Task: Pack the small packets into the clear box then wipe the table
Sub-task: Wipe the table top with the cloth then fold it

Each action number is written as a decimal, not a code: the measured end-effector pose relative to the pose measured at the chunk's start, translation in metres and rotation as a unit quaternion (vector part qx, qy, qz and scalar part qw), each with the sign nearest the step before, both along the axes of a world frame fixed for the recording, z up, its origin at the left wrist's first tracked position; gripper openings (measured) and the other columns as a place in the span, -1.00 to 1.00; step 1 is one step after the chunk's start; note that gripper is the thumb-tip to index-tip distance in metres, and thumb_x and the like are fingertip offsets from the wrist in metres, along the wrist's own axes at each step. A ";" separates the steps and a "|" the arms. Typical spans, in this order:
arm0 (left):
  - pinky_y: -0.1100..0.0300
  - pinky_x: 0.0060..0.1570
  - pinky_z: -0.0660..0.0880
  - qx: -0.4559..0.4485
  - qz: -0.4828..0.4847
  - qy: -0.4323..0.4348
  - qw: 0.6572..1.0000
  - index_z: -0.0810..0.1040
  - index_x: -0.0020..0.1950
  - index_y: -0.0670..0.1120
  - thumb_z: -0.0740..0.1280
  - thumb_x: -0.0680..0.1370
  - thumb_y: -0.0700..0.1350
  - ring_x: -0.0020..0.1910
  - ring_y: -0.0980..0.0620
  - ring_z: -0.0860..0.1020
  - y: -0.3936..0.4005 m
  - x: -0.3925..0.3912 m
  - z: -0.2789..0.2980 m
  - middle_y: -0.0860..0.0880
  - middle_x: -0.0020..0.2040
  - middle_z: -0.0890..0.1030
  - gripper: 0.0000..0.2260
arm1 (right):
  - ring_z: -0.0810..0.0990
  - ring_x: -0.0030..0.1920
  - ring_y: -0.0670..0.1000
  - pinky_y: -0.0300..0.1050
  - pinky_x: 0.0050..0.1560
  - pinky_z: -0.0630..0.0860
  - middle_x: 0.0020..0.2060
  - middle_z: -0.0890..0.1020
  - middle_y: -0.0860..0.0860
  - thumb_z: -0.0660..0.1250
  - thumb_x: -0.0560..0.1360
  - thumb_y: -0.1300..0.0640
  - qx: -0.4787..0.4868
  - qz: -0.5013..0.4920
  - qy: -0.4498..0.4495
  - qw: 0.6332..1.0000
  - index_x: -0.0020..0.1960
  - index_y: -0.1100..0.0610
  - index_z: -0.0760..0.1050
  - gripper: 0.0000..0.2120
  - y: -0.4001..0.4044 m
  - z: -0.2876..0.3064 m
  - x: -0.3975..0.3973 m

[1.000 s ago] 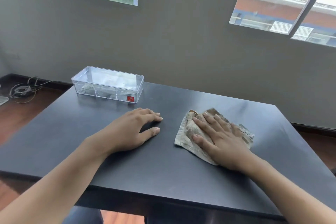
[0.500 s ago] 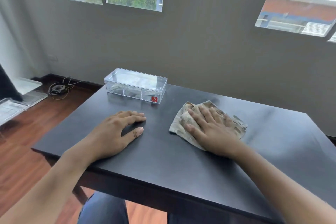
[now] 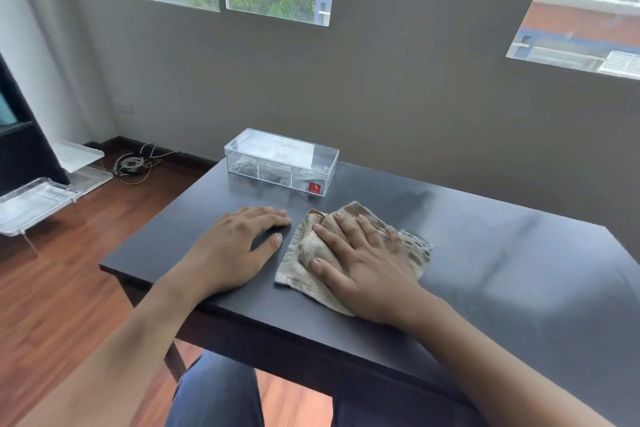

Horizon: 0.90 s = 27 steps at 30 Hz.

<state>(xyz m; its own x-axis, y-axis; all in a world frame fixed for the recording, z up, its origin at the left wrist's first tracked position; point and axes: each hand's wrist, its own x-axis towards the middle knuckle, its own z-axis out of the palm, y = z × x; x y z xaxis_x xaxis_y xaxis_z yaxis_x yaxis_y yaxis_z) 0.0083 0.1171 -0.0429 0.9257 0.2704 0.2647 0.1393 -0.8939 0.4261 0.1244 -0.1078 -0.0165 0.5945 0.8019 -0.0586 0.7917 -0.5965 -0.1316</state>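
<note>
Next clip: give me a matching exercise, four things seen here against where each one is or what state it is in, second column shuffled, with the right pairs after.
Things:
1. left hand
2. right hand
3. clear box
4. coiled cable

Places or states:
A. at the far edge of the table, lid on
B. pressed flat on the cloth
C. on the wooden floor by the wall
D. resting palm down on the bare tabletop, holding nothing

Pairs: 1-D, 2-B, 3-A, 4-C

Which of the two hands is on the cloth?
The right hand, pressed flat on the crumpled beige cloth. The left hand rests palm-down on the bare black table beside it, touching no cloth.
</note>
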 end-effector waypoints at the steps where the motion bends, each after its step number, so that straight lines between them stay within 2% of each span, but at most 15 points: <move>1: 0.12 0.50 0.24 -0.004 0.004 0.002 1.000 0.51 0.41 0.18 0.18 0.60 0.14 0.46 0.18 0.37 0.001 -0.001 0.001 0.23 0.43 0.48 -0.61 | -0.24 0.64 0.02 0.33 0.53 -0.31 0.66 -0.13 -0.17 -0.19 0.54 -0.48 -0.001 0.001 0.005 1.000 0.59 -0.37 -0.17 -0.35 0.011 0.000 -0.002; 5: 0.02 0.49 0.31 -0.016 0.036 0.004 0.999 0.54 0.38 0.16 0.18 0.57 0.14 0.43 0.11 0.43 0.017 -0.018 0.005 0.19 0.41 0.51 -0.60 | -0.29 0.64 0.02 0.33 0.53 -0.34 0.65 -0.17 -0.16 -0.23 0.53 -0.49 -0.002 0.023 0.002 1.000 0.58 -0.39 -0.23 -0.36 0.016 -0.001 -0.016; 11: -0.03 0.50 0.28 -0.009 0.112 0.001 0.994 0.55 0.37 0.15 0.13 0.55 0.18 0.46 0.11 0.41 0.062 -0.058 0.006 0.17 0.43 0.52 -0.55 | -0.37 0.61 -0.06 0.24 0.55 -0.35 0.63 -0.25 -0.23 -0.24 0.55 -0.48 -0.015 0.063 -0.015 0.998 0.53 -0.45 -0.32 -0.41 0.000 -0.003 -0.033; 16: -0.06 0.46 0.30 0.001 0.125 0.002 0.992 0.55 0.36 0.16 0.11 0.54 0.20 0.44 0.10 0.42 0.065 -0.062 0.003 0.19 0.41 0.53 -0.54 | -0.29 0.63 0.02 0.32 0.53 -0.32 0.65 -0.18 -0.17 -0.23 0.53 -0.49 -0.005 0.081 -0.008 0.997 0.56 -0.41 -0.26 -0.36 0.050 -0.003 -0.043; 21: -0.07 0.39 0.37 -0.015 0.158 -0.051 0.986 0.62 0.28 0.11 0.18 0.58 0.07 0.31 0.08 0.50 0.062 -0.060 0.003 0.18 0.29 0.62 -0.66 | -0.22 0.65 0.08 0.39 0.51 -0.32 0.67 -0.09 -0.11 -0.20 0.52 -0.49 0.030 0.133 0.012 0.991 0.60 -0.34 -0.10 -0.32 0.117 -0.008 -0.057; 24: -0.06 0.34 0.41 -0.045 0.212 -0.089 0.972 0.60 0.26 0.09 0.25 0.61 -0.01 0.26 0.04 0.52 0.063 -0.064 0.004 0.14 0.21 0.63 -0.74 | -0.19 0.65 0.06 0.37 0.52 -0.31 0.66 -0.06 -0.12 -0.15 0.52 -0.50 0.026 0.143 0.021 0.989 0.60 -0.34 -0.04 -0.32 0.139 -0.006 -0.052; 27: -0.03 0.31 0.42 -0.034 0.222 -0.083 0.971 0.60 0.26 0.10 0.27 0.62 -0.01 0.23 0.03 0.52 0.061 -0.067 0.006 0.13 0.18 0.63 -0.76 | -0.16 0.65 0.02 0.32 0.53 -0.30 0.66 -0.03 -0.14 -0.14 0.51 -0.52 0.034 0.138 0.027 0.989 0.60 -0.34 -0.01 -0.30 0.142 -0.005 -0.048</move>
